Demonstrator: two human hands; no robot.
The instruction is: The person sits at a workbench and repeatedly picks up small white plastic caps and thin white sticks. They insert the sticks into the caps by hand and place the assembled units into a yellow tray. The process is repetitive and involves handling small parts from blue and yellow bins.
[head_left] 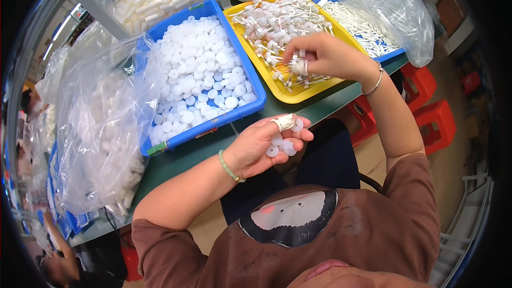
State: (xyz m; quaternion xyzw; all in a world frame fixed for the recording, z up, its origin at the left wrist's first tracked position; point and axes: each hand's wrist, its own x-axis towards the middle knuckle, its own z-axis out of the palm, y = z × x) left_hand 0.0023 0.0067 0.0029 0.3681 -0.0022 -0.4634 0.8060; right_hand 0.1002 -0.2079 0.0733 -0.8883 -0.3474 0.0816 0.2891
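Left hand point(255, 148), palm up just off the desk's point(181, 161) near edge, cradles several translucent discs point(277, 145), one at its wrapped thumb's tip. They look light, smooth, fairly stiff and perhaps slippery; their rims seem the best hold. Beyond, a blue tray point(229, 116) carries many more; a clear plastic bag point(93, 138) laps its left edge, probably hampering access there. Right hand point(332, 60) dips over stemmed pieces point(293, 17) in a yellow tray point(288, 97); whether it grips any, I cannot tell.

Round plastic discs point(273, 151) are milky white, their rectangular tray point(258, 97) blue, the rounded tray point(290, 96) yellow, the tabletop point(173, 166) green.
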